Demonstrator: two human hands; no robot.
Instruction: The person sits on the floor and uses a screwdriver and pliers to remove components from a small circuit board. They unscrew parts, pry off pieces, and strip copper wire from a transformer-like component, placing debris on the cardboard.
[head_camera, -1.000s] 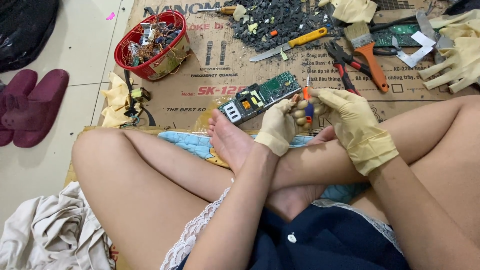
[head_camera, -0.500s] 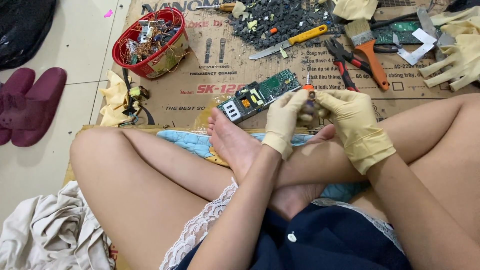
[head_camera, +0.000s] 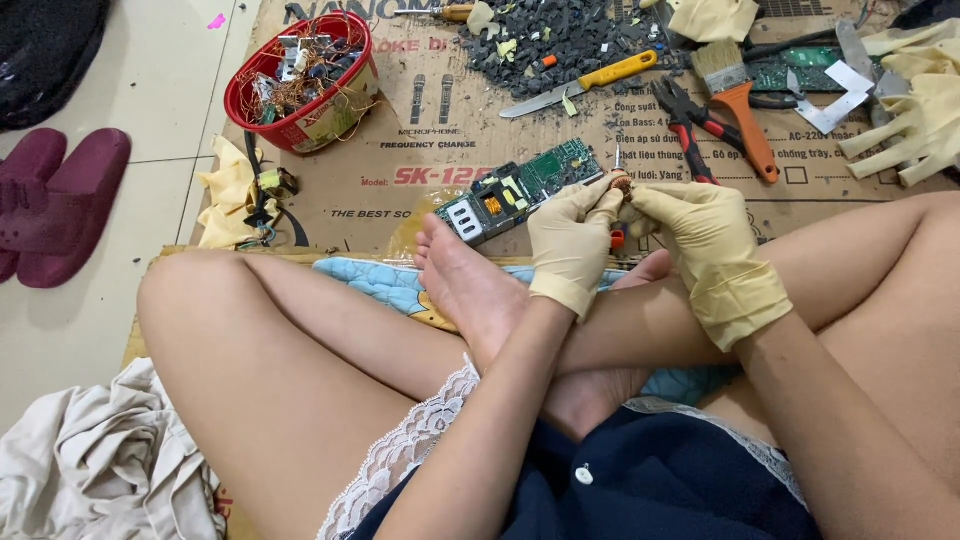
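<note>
From my feed the floor is tiled, with a flattened cardboard sheet (head_camera: 420, 150) laid over it as the work surface, and I place everything else against the green circuit board (head_camera: 520, 190) lying near its middle. A second ago both gloved hands sat a little lower and closer to the knees, the board's right end just above them. Now they have lifted and drawn together right at the board's right end. The left hand (head_camera: 570, 235) is clenched around a small screwdriver with an orange-red handle (head_camera: 617, 237), whose thin shaft pokes up past the board's edge. The right hand (head_camera: 700, 235) has its fingers (head_camera: 650, 200) pinched on a small brownish part (head_camera: 621, 184), touching the left thumb; what the part is I cannot tell.

I judge the part has come away from the board, which has not moved, and is now being picked at between both hands.

Up and left of the board stands a red basket (head_camera: 300, 95) of wire scraps. Up and right lie a yellow-handled knife (head_camera: 580, 85), red-handled pliers (head_camera: 690, 125) and an orange-handled brush (head_camera: 735, 95).
</note>
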